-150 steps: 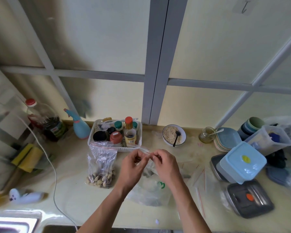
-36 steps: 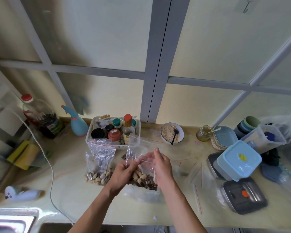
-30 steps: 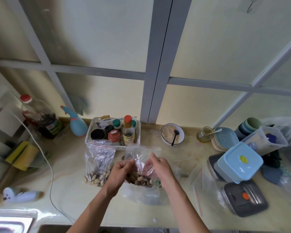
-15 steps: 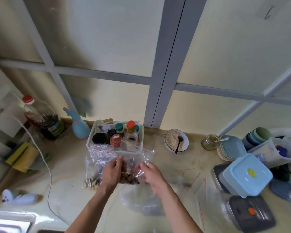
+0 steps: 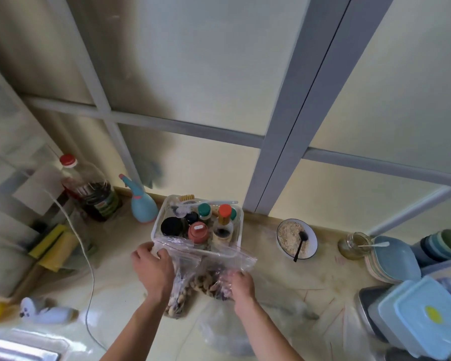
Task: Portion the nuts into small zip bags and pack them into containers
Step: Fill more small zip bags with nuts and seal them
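Left hand [image 5: 153,272] grips the first nut bag [image 5: 179,293]; right hand [image 5: 238,284] clutches the second nut bag [image 5: 214,277], just carried left and set down beside it on the desk [image 5: 115,277]. Two portions done; containers [image 5: 425,313] wait far right.

No legible text; bottle [image 5: 95,196] label blurred.

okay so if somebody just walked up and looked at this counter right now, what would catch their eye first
Probably the two hands at the counter's middle: the left hand and right hand hold clear zip bags of nuts in front of a white basket crowded with bottles and jars. After that, the pale blue lidded container at the right edge and the bowl of grain with a black spoon behind it stand out.
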Demonstrator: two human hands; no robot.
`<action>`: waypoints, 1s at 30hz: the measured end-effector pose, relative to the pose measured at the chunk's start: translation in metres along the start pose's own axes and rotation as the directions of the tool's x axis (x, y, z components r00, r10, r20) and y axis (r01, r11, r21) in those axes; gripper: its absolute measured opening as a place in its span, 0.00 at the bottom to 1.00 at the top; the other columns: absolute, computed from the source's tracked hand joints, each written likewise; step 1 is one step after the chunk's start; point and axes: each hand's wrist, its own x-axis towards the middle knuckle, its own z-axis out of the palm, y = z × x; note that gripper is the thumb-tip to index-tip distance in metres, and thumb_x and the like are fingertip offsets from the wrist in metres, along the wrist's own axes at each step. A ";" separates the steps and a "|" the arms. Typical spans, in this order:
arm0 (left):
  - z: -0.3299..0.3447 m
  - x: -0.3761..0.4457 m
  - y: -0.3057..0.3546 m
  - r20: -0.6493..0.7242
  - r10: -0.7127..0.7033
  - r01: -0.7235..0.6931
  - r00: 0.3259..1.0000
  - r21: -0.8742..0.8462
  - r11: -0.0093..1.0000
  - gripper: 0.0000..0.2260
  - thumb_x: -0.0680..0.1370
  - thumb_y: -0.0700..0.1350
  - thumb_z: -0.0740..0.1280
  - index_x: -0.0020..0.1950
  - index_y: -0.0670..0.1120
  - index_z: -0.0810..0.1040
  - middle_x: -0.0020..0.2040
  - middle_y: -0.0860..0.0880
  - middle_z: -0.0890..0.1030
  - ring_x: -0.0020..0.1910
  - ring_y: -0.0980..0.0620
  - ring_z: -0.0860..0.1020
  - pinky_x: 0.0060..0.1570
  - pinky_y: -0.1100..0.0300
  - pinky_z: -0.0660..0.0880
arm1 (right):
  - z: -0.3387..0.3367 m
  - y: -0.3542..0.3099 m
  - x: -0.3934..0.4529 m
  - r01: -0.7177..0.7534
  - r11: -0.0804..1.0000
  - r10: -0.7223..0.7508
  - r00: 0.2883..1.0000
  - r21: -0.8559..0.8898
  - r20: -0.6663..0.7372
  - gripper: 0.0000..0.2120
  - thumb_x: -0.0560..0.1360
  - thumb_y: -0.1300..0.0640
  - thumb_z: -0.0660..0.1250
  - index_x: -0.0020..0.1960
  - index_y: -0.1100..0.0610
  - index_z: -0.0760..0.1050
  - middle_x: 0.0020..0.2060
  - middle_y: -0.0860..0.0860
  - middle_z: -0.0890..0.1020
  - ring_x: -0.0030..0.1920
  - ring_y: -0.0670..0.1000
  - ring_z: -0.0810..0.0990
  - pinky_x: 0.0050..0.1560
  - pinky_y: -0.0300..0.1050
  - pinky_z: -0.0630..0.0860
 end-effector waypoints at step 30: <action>-0.035 -0.060 0.052 0.286 0.305 -0.123 0.908 -0.514 0.849 0.06 0.82 0.35 0.59 0.47 0.36 0.73 0.39 0.40 0.80 0.34 0.44 0.82 0.35 0.52 0.79 | -0.041 -0.077 -0.111 0.516 0.856 -0.453 0.712 0.038 0.536 0.16 0.87 0.55 0.55 0.63 0.56 0.80 0.54 0.54 0.86 0.55 0.55 0.85 0.57 0.47 0.81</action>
